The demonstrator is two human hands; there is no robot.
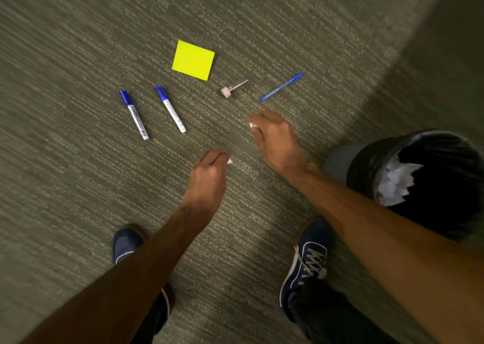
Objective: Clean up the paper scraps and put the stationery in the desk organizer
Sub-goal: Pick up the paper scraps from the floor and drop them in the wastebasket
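Note:
On the carpet lie a yellow sticky-note pad (pixel 193 60), two blue-capped markers (pixel 134 115) (pixel 170 109), a small pinkish eraser-like block (pixel 234 87) and a blue pen (pixel 281 87). My left hand (pixel 209 176) hovers low over the carpet with its fingers pinched on a small white paper scrap (pixel 229 161). My right hand (pixel 275 136) is just below the pen and the block, fingers closed around another white paper scrap (pixel 251 125). The frame is blurred by motion.
A bin with a black liner (pixel 372 165) stands at the right, holding white paper scraps (pixel 395 181). My two dark blue shoes (pixel 125 244) (pixel 306 265) stand on the carpet near the bottom. No desk organizer is in view.

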